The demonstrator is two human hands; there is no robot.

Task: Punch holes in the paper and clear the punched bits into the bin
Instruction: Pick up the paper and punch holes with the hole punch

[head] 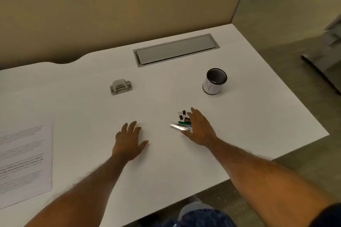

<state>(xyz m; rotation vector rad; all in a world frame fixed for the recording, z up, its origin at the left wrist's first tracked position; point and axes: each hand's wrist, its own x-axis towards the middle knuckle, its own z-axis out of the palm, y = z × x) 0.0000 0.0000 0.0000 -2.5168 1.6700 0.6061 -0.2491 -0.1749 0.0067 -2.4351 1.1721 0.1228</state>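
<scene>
Grey hole punch (121, 87) | flat printed paper (24, 162) | cylindrical bin (214, 82) | left hand (129, 143), right hand (201, 129): hands spread, empty

White tabletop (166, 162), office items laid out on it.
Hole punch (120, 87) beyond the left fingers (131, 127), well apart; printed paper (24, 164) far to their left. Clip-and-staple pile (182, 121) just beside the right fingers (196, 114), on their left; small white bin (212, 86) upright beyond them; grey cable hatch (175, 49) set flush farther back.
</scene>
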